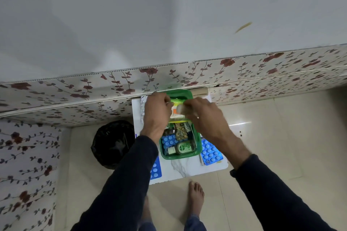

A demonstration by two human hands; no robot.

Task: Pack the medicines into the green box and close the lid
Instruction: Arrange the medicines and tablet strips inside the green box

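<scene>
The green box (pixel 199 151) stands open on a small white marble-pattern table (pixel 185 170). Inside it lie a green bottle (pixel 182 148) with a white cap, a blue blister strip (pixel 168 141) and a brownish packet (pixel 180 131). Its green lid (pixel 183 93) rests behind it near the wall. Both hands hover over the far end of the box. My left hand (pixel 156 113) and my right hand (pixel 203 116) together grip a pale medicine packet (pixel 176 111) with orange and yellow-green print. Blue blister strips (pixel 211 153) lie to the right of the box, another blue strip (pixel 156 169) to its left.
A foil strip (pixel 142 108) lies at the table's far left. A black-lined bin (pixel 112 143) stands on the floor left of the table. A floral-patterned wall panel (pixel 75 99) runs behind. My bare feet (pixel 196 196) are on the tiled floor below the table.
</scene>
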